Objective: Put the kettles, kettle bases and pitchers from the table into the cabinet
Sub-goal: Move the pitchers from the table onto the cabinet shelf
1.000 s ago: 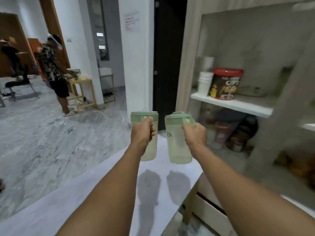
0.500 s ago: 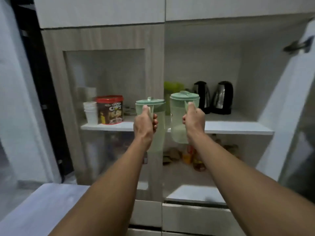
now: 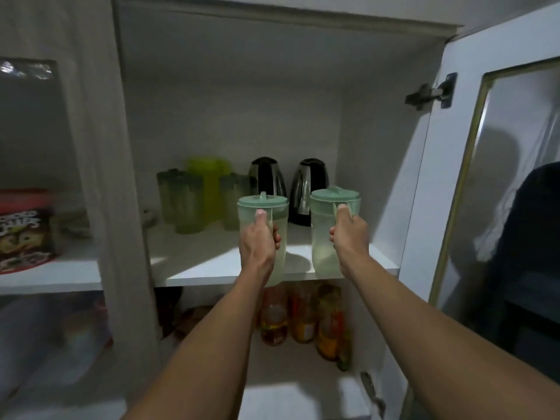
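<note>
My left hand [image 3: 258, 237] grips the handle of a pale green lidded pitcher [image 3: 280, 213]. My right hand [image 3: 348, 234] grips the handle of a second matching pitcher [image 3: 322, 234]. Both pitchers hang upright at the front edge of the white cabinet shelf [image 3: 206, 268]. At the back of that shelf stand two steel-and-black kettles [image 3: 266, 175] [image 3: 309, 189]. To their left are a yellow-green pitcher [image 3: 209, 183] and two darker green pitchers [image 3: 180, 200] [image 3: 233, 198].
The cabinet door [image 3: 491, 177] stands open at the right, its glass reflecting a person. A red-lidded cereal tub [image 3: 25, 228] sits on the left shelf behind glass. Bottles [image 3: 300, 316] stand on the lower shelf under my hands.
I have turned from the table to the cabinet and come close. Both pitchers have moved forward to the shelf's front edge and further apart.
</note>
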